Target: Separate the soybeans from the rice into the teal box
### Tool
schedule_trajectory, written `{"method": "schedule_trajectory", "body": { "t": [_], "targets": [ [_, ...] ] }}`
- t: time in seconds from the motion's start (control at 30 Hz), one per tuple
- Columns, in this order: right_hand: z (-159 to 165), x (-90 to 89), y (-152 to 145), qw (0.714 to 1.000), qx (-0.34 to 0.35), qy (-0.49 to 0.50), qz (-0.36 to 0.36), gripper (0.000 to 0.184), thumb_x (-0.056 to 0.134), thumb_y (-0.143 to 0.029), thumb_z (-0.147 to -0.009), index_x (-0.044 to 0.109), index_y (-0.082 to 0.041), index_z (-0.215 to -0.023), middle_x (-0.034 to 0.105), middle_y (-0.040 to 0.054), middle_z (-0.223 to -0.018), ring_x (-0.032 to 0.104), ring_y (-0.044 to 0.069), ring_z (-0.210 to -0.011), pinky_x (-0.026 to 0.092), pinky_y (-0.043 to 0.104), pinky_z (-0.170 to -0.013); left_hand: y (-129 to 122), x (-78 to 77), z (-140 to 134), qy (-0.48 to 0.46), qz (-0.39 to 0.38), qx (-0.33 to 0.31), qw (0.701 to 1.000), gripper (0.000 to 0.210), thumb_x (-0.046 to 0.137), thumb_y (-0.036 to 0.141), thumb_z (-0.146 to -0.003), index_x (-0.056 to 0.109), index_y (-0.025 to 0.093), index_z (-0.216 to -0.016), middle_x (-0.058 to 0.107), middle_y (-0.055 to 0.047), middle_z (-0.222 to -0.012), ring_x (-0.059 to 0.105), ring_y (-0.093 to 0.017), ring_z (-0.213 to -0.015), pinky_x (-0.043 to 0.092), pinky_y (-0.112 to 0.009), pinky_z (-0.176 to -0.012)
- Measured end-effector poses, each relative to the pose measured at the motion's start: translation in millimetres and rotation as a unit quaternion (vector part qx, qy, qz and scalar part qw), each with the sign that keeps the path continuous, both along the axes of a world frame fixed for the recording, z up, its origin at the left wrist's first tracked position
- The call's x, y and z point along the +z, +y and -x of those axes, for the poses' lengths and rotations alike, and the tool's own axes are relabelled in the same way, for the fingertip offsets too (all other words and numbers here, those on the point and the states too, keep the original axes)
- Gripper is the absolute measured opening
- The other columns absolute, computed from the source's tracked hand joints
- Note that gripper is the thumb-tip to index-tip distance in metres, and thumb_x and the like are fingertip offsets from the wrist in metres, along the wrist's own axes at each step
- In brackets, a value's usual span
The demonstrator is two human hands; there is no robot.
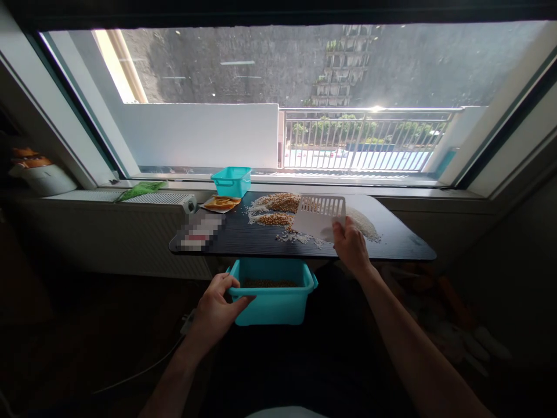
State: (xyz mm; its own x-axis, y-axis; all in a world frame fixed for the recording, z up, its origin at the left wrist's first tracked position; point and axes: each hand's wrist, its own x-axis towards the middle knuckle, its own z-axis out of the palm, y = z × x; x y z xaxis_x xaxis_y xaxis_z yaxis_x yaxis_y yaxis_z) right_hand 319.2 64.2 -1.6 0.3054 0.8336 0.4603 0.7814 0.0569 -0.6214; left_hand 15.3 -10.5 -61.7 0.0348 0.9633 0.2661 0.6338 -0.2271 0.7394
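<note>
My left hand [220, 303] grips the near left rim of a teal plastic bin [274, 306], thumb outside and fingers over the edge. The bin sits just below the front edge of the table, and a layer of brownish grain [270, 283] lies in its bottom. My right hand [350, 247] holds a white slotted scoop [314, 223] by its right side, over the tabletop. Behind and left of the scoop lie piles of yellow kernels [278, 203] that look like corn. A mound of white grains [363, 223] lies to its right, with loose grains scattered in front.
On the black table [248, 247] a smaller teal basket [232, 183] stands at the back left, by an orange-and-white packet [221, 203] and a blurred-out flat item [200, 231]. A radiator [126, 229] with a green cloth [143, 190] is at left, under the window.
</note>
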Motion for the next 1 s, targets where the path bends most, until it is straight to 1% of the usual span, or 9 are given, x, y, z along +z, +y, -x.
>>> {"method": "schedule_trajectory", "body": {
  "t": [0.13,0.27,0.43,0.53,0.67,0.77,0.87,1.0],
  "targets": [
    [0,-3.8,1,1.0,0.011,0.003,0.0,0.028,0.036,-0.037,-0.091,0.055,-0.018,-0.102,0.063,0.0066,-0.068,0.06,0.024,-0.057,0.042,0.034,-0.06,1,-1.5,1,0.003,-0.004,0.007,1.0,0.029,0.066,0.047,-0.074,0.057,0.02,-0.07,0.059,-0.003,-0.095,0.06,-0.02,-0.081,0.048,-0.027,-0.068],
    [2,-6.5,3,0.999,0.036,0.036,-0.008,0.028,0.037,-0.039,-0.091,0.054,-0.019,-0.099,0.066,0.0092,-0.078,0.061,0.022,-0.058,0.043,0.032,-0.056,2,-2.0,4,0.003,-0.005,0.012,1.0,0.028,0.066,0.047,-0.074,0.057,0.021,-0.071,0.059,-0.003,-0.094,0.061,-0.02,-0.082,0.049,-0.027,-0.069],
    [0,-7.6,6,0.999,0.028,0.037,-0.005,0.029,0.037,-0.043,-0.091,0.053,-0.019,-0.097,0.067,0.0095,-0.079,0.059,0.021,-0.056,0.043,0.032,-0.055,1,0.1,5,0.002,-0.003,0.013,1.0,0.027,0.066,0.046,-0.074,0.058,0.021,-0.072,0.059,-0.003,-0.094,0.061,-0.022,-0.091,0.049,-0.03,-0.076],
    [3,-10.0,10,0.998,0.036,0.041,-0.014,0.029,0.036,-0.042,-0.091,0.053,-0.019,-0.099,0.068,0.0096,-0.081,0.059,0.02,-0.056,0.043,0.031,-0.055,1,1.2,6,-0.002,-0.004,0.02,1.0,0.026,0.067,0.045,-0.073,0.058,0.021,-0.072,0.06,-0.004,-0.094,0.061,-0.023,-0.092,0.05,-0.031,-0.078],
    [10,-12.3,13,0.999,0.039,0.033,-0.015,0.027,0.038,-0.039,-0.092,0.054,-0.019,-0.101,0.067,0.0082,-0.076,0.058,0.02,-0.056,0.043,0.031,-0.057,2,0.4,8,-0.006,0.002,0.019,1.0,0.028,0.068,0.047,-0.072,0.059,0.021,-0.07,0.061,-0.003,-0.092,0.062,-0.023,-0.089,0.051,-0.03,-0.075],
    [10,-11.7,13,0.998,0.043,0.047,-0.013,0.027,0.038,-0.038,-0.091,0.054,-0.019,-0.1,0.066,0.0086,-0.078,0.06,0.021,-0.06,0.044,0.032,-0.057,3,-0.8,10,-0.007,0.004,0.024,1.0,0.029,0.069,0.048,-0.071,0.059,0.021,-0.07,0.061,-0.004,-0.095,0.062,-0.022,-0.087,0.051,-0.029,-0.073],
    [8,-11.1,13,0.997,0.041,0.064,-0.017,0.027,0.037,-0.039,-0.09,0.054,-0.019,-0.099,0.065,0.0092,-0.081,0.06,0.022,-0.062,0.045,0.032,-0.056,3,-1.1,10,-0.008,0.007,0.027,1.0,0.029,0.068,0.048,-0.072,0.059,0.021,-0.071,0.061,-0.004,-0.098,0.062,-0.022,-0.089,0.05,-0.029,-0.074],
    [10,-11.8,15,0.997,0.041,0.07,-0.015,0.027,0.038,-0.039,-0.09,0.053,-0.019,-0.098,0.065,0.0097,-0.081,0.059,0.022,-0.061,0.046,0.032,-0.055,4,-0.7,11,-0.006,0.012,0.03,0.999,0.03,0.068,0.05,-0.072,0.06,0.021,-0.072,0.061,-0.004,-0.096,0.062,-0.023,-0.091,0.05,-0.029,-0.072]
  ]
}}
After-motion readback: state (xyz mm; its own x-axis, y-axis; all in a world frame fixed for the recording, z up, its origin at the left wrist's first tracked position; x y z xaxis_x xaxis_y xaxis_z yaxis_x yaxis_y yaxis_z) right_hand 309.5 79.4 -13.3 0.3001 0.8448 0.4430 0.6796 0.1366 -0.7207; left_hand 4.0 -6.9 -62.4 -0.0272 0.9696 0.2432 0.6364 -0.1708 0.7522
